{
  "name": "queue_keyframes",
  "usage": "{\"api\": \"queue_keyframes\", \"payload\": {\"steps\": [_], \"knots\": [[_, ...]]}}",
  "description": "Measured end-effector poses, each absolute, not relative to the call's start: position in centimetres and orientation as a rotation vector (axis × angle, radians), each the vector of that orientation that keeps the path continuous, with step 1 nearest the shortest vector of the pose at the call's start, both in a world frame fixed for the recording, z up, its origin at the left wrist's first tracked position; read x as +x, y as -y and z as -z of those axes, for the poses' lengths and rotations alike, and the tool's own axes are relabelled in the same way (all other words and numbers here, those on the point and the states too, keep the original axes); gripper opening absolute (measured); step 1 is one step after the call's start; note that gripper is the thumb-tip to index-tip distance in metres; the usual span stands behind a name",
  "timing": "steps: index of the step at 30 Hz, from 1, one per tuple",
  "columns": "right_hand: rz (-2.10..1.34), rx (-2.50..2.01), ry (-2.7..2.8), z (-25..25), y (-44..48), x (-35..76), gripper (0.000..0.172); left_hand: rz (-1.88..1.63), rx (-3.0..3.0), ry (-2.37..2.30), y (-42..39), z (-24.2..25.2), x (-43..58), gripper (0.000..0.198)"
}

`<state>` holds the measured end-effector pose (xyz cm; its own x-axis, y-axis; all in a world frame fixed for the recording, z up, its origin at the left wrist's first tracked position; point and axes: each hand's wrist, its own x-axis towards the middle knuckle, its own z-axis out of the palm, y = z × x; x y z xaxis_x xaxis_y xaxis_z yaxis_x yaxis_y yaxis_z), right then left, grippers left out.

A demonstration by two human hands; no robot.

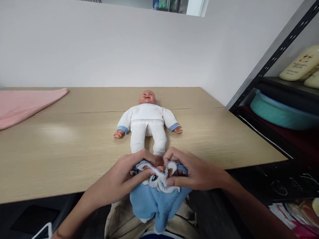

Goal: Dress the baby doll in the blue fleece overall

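A baby doll [147,113] in a white long-sleeved top with blue cuffs and white leggings lies on its back, head away from me. Just beyond the table's near edge, a small blue fleece garment [153,203] with a stitched animal face hangs between my hands. My left hand [126,172] pinches its upper edge on the left. On the right, my right hand [193,170] has fingers and thumb closed on the same edge. The doll's feet are at the garment's top opening; whether a foot is inside is partly hidden by my fingers.
The wooden table [57,153] backs onto a white wall. Pink cloth [17,105] lies at the far left. To the right, a shelf holds yellowish bottles [303,62] and a teal basin [282,111]. Plastic-wrapped items [309,215] sit lower right.
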<state>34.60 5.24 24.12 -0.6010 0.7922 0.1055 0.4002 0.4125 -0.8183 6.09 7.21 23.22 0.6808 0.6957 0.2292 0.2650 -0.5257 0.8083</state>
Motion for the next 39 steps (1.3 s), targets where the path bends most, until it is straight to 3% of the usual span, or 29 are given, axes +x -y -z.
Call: {"api": "queue_keyframes", "payload": {"steps": [2,5,8,10,14,19,24,27,33,39], "knots": [[-1.184,-1.028,2.27,-23.7,-5.5,34.4,0.052,-0.712,2.084,-0.731,-7.1,-23.4,6.1,0.017],[-1.251,-1.026,2.379,-23.6,-5.7,34.1,0.044,-0.634,2.075,-0.838,-7.2,-23.7,5.8,0.026],[-1.133,-0.965,2.294,-24.1,-5.5,33.8,0.035,-0.443,2.128,-0.821,-7.5,-23.4,5.0,0.056],[-1.116,-0.951,2.187,-24.3,-5.4,33.6,0.032,-0.392,2.137,-0.748,-7.8,-22.6,4.4,0.064],[-1.38,-0.911,2.099,-23.6,-5.5,33.0,0.044,-0.542,1.987,-0.774,-8.0,-20.2,3.9,0.057],[-1.435,-0.735,2.127,-23.1,-6.0,32.5,0.083,-0.669,1.77,-0.874,-7.7,-19.1,4.7,0.05],[-1.505,-0.836,1.941,-23.3,-5.3,32.2,0.042,-0.389,1.583,-0.459,-7.6,-19.5,4.4,0.049],[-1.553,-0.895,1.852,-23.2,-5.0,32.2,0.048,-0.275,1.39,-0.349,-7.7,-19.4,4.0,0.041],[-1.885,-0.679,2.039,-24.5,-5.8,32.0,0.093,-0.639,1.39,-0.469,-8.1,-18.9,4.6,0.043],[-1.977,-0.786,1.815,-23.6,-5.0,32.6,0.064,-0.553,1.428,-0.387,-7.6,-19.0,4.4,0.043]]}}
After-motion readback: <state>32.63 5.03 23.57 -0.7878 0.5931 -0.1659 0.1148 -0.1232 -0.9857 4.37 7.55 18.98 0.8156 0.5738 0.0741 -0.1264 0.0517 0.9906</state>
